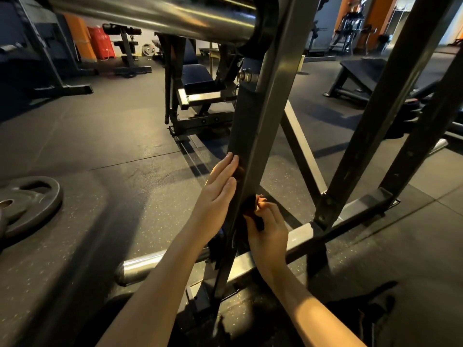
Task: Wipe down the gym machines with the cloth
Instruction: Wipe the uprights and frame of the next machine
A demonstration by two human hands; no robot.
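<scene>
A dark metal upright (253, 136) of a gym machine slants across the middle of the head view. My left hand (218, 194) lies flat against its left face with straight fingers. My right hand (266, 231) grips a dark cloth (250, 209) and holds it against the lower part of the same upright. Most of the cloth is hidden between my fingers and the steel.
A chrome bar (155, 13) runs overhead and another chrome sleeve (140, 266) lies near the floor. Weight plates (30, 201) lie on the rubber floor at left. Two more slanted frame posts (375, 126) stand at right. A padded bench (198, 81) stands behind.
</scene>
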